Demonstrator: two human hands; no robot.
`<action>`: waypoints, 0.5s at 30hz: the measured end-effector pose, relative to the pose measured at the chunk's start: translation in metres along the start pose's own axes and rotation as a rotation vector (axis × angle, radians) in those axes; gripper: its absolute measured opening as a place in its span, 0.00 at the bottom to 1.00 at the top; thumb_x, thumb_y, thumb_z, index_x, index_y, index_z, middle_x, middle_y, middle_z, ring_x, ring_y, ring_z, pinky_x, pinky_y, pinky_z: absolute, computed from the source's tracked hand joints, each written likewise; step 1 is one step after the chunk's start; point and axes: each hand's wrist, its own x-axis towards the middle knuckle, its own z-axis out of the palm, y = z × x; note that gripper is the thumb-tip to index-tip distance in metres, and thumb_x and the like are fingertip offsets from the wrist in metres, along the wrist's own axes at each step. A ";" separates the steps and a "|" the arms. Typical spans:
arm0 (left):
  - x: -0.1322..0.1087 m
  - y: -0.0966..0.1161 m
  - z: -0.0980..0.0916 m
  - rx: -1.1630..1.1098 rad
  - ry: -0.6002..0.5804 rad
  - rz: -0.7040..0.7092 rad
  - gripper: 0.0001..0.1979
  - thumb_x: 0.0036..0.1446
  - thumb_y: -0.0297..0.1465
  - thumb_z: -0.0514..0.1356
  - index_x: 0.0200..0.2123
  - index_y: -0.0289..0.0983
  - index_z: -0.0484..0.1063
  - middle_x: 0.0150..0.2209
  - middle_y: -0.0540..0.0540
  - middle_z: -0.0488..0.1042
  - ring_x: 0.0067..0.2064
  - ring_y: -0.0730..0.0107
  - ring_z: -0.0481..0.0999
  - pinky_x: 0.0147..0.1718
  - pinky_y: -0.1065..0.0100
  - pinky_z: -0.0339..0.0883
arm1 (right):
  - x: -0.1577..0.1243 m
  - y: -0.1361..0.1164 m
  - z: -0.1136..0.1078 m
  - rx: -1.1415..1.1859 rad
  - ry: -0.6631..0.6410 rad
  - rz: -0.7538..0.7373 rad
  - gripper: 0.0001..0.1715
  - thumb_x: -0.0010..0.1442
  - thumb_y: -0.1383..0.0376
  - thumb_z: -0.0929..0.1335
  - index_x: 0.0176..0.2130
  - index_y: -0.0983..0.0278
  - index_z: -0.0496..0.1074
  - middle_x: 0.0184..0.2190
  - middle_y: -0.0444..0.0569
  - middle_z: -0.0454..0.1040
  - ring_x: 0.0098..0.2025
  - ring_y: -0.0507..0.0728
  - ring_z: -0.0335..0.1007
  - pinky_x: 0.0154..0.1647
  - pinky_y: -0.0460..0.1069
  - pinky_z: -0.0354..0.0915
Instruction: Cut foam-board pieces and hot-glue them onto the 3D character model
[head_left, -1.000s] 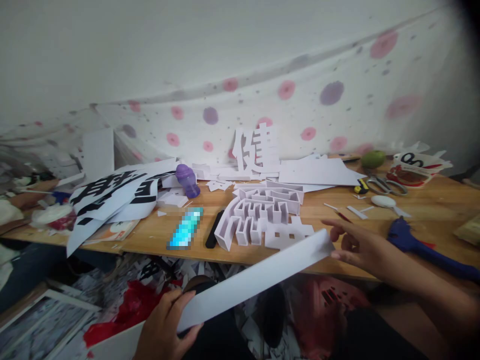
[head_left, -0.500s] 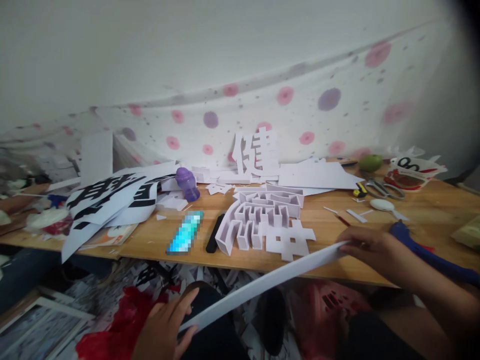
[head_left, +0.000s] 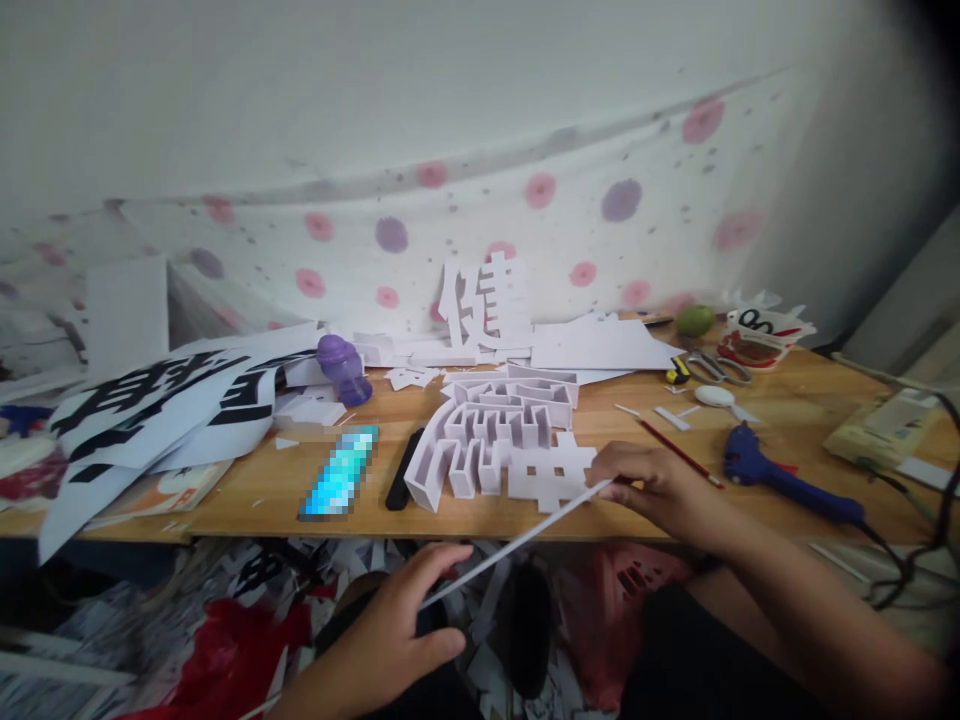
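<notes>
Between right fingers (head_left: pixel 618 462), white strip (head_left: pixel 525 541)

White strip (head_left: pixel 525 540) in the grip, blue glue gun (head_left: pixel 787 487) to its right, white sheet (head_left: pixel 495 210) spotted pink and purple beyond

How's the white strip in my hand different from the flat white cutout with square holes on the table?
The white strip is long and narrow; the flat cutout is broader, with a notched outline. The strip slants, pinched in the right hand, while the cutout lies on the table. The strip appears nearly edge-on, whereas the cutout shows its face. Both are white.
</notes>
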 end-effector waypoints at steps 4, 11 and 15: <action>0.029 0.011 0.006 -0.088 -0.117 -0.031 0.36 0.49 0.31 0.63 0.61 0.45 0.56 0.58 0.42 0.66 0.56 0.59 0.68 0.54 0.59 0.62 | 0.013 -0.007 0.016 0.022 -0.018 -0.046 0.13 0.64 0.59 0.63 0.35 0.64 0.73 0.33 0.49 0.74 0.37 0.53 0.70 0.40 0.47 0.64; 0.019 0.002 0.000 -0.124 -0.221 -0.139 0.32 0.46 0.31 0.61 0.56 0.44 0.62 0.49 0.46 0.73 0.44 0.62 0.73 0.43 0.65 0.68 | 0.028 0.033 0.021 -0.116 0.174 0.148 0.13 0.62 0.60 0.64 0.43 0.64 0.69 0.39 0.51 0.72 0.36 0.53 0.70 0.37 0.48 0.67; -0.005 -0.029 -0.001 -0.184 -0.102 -0.294 0.33 0.48 0.37 0.59 0.59 0.41 0.58 0.39 0.46 0.74 0.38 0.63 0.71 0.38 0.67 0.67 | 0.042 0.074 0.004 -0.326 0.307 0.361 0.16 0.64 0.64 0.62 0.50 0.67 0.65 0.44 0.55 0.69 0.36 0.53 0.69 0.39 0.52 0.68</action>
